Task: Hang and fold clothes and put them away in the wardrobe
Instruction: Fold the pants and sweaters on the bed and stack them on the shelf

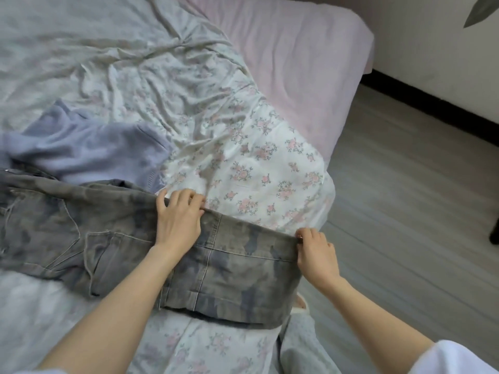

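Both hands grip the trousers (237, 268) along their far edge: left hand (179, 217) mid-edge, right hand (314, 252) pinching the corner overhanging the bed (283, 168), beside open floor (405, 211).

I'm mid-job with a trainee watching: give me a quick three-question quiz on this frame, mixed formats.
1. True or false: both hands grip the far edge of the camouflage trousers.
2. Multiple choice: the lavender garment lies (A) on the floor, (B) on the bed beyond the trousers, (C) in the right hand.
3. Fill in: the sheet under the trousers has a ____ print.

Key:
1. True: the left hand and the right hand each curl their fingers over that edge.
2. B.
3. Floral; see the floral sheet.
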### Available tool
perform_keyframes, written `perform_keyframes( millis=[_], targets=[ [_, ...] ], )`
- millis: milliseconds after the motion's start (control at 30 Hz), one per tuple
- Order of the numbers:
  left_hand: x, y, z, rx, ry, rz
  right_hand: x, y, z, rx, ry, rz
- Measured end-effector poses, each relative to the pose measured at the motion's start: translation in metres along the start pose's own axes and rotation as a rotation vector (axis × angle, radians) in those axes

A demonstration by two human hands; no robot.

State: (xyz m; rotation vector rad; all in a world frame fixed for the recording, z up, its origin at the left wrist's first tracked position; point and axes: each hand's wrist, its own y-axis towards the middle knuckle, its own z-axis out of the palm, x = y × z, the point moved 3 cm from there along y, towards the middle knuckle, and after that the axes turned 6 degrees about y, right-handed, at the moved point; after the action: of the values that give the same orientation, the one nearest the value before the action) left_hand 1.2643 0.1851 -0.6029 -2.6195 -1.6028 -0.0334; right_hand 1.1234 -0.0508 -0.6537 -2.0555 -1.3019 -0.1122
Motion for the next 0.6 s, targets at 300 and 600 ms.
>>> perform_keyframes(
  millis=[300,600],
  targets=[
    [-0.01,-0.033,0.006,0.154,0.005,-0.067,0.014,-0.013,0.018,0.023,0.03,-0.151],
    [-0.035,-0.073,-0.009,-0.003,-0.137,-0.338,-0.013,0.003,0.002,0.181,-0.085,-0.117]
  ],
)
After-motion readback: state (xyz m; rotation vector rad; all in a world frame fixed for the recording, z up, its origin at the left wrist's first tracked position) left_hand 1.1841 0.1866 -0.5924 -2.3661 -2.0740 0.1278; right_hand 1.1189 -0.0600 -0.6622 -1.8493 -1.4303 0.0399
